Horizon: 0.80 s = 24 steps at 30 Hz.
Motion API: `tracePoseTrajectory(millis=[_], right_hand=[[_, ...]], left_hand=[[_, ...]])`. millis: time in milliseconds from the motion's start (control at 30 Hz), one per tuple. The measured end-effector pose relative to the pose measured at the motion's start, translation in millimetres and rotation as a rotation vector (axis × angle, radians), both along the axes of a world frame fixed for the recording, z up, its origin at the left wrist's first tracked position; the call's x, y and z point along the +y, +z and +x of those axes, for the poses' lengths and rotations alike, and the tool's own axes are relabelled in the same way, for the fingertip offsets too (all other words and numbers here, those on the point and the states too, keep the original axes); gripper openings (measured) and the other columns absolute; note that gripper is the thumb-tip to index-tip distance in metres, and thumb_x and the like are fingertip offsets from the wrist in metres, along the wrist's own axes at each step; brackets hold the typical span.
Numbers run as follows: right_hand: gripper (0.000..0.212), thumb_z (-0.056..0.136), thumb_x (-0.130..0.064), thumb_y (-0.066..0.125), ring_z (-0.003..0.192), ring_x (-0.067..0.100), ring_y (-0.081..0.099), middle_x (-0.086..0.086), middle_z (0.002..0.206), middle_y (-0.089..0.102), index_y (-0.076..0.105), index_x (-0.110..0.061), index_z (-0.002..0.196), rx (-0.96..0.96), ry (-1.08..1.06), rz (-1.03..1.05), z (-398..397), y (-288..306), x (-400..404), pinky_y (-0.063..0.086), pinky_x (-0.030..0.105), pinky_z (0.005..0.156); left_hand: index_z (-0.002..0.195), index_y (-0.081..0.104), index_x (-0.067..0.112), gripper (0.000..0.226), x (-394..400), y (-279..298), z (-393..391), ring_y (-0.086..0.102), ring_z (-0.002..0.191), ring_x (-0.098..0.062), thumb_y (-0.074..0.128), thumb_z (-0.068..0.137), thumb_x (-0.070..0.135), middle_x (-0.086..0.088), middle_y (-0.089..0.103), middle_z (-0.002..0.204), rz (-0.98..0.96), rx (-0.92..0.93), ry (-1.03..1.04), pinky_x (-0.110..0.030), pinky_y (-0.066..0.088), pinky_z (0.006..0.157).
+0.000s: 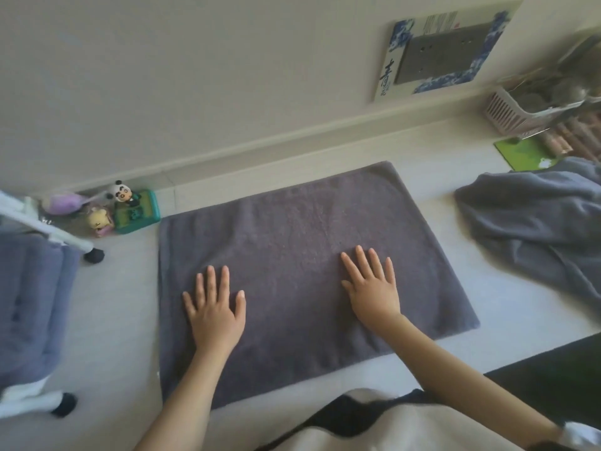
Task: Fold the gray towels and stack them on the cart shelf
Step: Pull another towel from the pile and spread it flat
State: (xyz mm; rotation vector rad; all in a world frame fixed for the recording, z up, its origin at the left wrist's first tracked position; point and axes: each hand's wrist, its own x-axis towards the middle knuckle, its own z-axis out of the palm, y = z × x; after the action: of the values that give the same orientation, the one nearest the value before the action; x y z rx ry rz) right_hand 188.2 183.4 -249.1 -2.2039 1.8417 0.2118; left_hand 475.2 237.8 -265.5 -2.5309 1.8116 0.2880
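A dark gray towel (292, 229) lies spread flat on the pale floor in the middle of the head view. My left hand (214, 307) presses flat on its near left part with fingers straight and spread. My right hand (374, 288) rests flat on the towel's near right part, fingers straight too. A second gray towel (533, 219) lies crumpled at the right. At the left edge stands the white cart (48, 231), with folded gray towels (29, 301) on its shelf.
Small toys, among them a panda figure (122, 192) and a green box (138, 211), sit by the baseboard beside the cart. A pink basket (517, 115) and a green mat (523, 153) are at the back right. A framed panel (445, 53) leans on the wall.
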Motion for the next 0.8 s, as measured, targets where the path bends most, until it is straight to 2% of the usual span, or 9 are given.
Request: tracePoseTrajectory(millis=[67, 133, 233, 300, 400, 500, 633, 700, 800], right_hand=[[0.051, 0.098, -0.04, 0.021, 0.145, 0.029, 0.015, 0.004, 0.156, 0.021, 0.023, -0.03, 0.148, -0.024, -0.015, -0.027, 28, 10, 15, -0.001, 0.043, 0.116], [0.052, 0.095, -0.046, 0.023, 0.139, 0.029, 0.031, 0.004, 0.151, 0.033, 0.038, -0.029, 0.143, -0.112, 0.072, -0.022, 62, 16, 37, 0.008, 0.04, 0.116], [0.068, 0.09, -0.063, -0.002, 0.144, 0.02, 0.015, -0.004, 0.154, 0.012, 0.024, -0.035, 0.147, -0.071, 0.179, 0.054, 90, 8, 67, 0.0, 0.039, 0.115], [0.073, 0.09, -0.065, -0.007, 0.14, 0.024, 0.03, -0.001, 0.152, 0.028, 0.03, -0.034, 0.144, -0.059, 0.129, 0.084, 88, 7, 73, 0.009, 0.04, 0.113], [0.081, 0.073, -0.074, -0.022, 0.146, 0.02, -0.002, -0.009, 0.157, -0.003, -0.002, -0.044, 0.146, 0.002, 0.126, 0.087, 81, 3, 69, -0.006, 0.041, 0.116], [0.053, 0.095, -0.057, 0.016, 0.145, 0.022, -0.012, -0.004, 0.159, -0.007, 0.0, -0.048, 0.145, 0.063, 0.07, 0.066, 80, 12, 55, -0.009, 0.047, 0.116], [0.058, 0.098, -0.028, 0.042, 0.145, 0.026, -0.009, 0.0, 0.159, -0.001, 0.016, -0.046, 0.146, 0.029, 0.025, 0.045, 94, 31, 52, -0.007, 0.048, 0.115], [0.056, 0.092, -0.019, 0.052, 0.143, 0.027, 0.009, -0.001, 0.156, 0.02, 0.036, -0.04, 0.141, -0.161, 0.047, 0.02, 113, 35, 68, 0.005, 0.046, 0.115], [0.036, 0.082, -0.026, 0.067, 0.117, 0.031, 0.042, 0.004, 0.123, 0.059, 0.065, -0.029, 0.117, -0.46, 0.134, 0.008, 142, 32, 103, 0.033, 0.048, 0.101]], left_hand=[[0.146, 0.034, 0.016, 0.069, 10, 2, 6, 0.025, 0.142, -0.033, 0.02, 0.089, 0.051, -0.014, 0.027, 0.154, 0.016, 0.037, -0.052, -0.057, 0.014, 0.113], [0.147, 0.034, 0.017, 0.066, 25, 1, 8, 0.025, 0.142, -0.03, 0.023, 0.089, 0.049, -0.012, 0.027, 0.154, 0.021, 0.065, -0.133, -0.055, 0.014, 0.113], [0.144, 0.038, 0.019, 0.062, 56, 0, 32, 0.035, 0.138, -0.031, 0.029, 0.09, 0.046, -0.011, 0.036, 0.15, -0.009, 0.05, -0.154, -0.054, 0.021, 0.111], [0.144, 0.04, 0.017, 0.061, 69, -2, 49, 0.036, 0.137, -0.031, 0.029, 0.091, 0.045, -0.011, 0.037, 0.149, -0.033, 0.048, -0.151, -0.051, 0.02, 0.111], [0.146, 0.035, 0.017, 0.064, 83, -1, 61, 0.022, 0.143, -0.026, 0.023, 0.091, 0.048, -0.009, 0.026, 0.154, -0.038, 0.151, -0.209, -0.043, 0.009, 0.117], [0.146, 0.032, 0.023, 0.071, 92, 3, 55, 0.006, 0.147, -0.019, 0.01, 0.087, 0.055, -0.002, 0.014, 0.158, -0.06, 0.312, -0.27, -0.032, -0.003, 0.116], [0.139, 0.047, 0.026, 0.06, 93, 11, 49, 0.01, 0.146, -0.013, 0.019, 0.091, 0.049, 0.004, 0.023, 0.155, -0.085, 0.499, -0.285, -0.027, 0.005, 0.115], [0.127, 0.061, 0.018, 0.043, 92, 15, 52, 0.02, 0.143, -0.012, 0.034, 0.097, 0.035, 0.0, 0.036, 0.15, -0.103, 0.657, -0.268, -0.022, 0.013, 0.112], [0.102, 0.073, 0.008, 0.026, 89, 21, 64, 0.033, 0.133, -0.004, 0.048, 0.096, 0.009, -0.005, 0.053, 0.137, -0.137, 0.815, -0.21, -0.007, 0.018, 0.103]])
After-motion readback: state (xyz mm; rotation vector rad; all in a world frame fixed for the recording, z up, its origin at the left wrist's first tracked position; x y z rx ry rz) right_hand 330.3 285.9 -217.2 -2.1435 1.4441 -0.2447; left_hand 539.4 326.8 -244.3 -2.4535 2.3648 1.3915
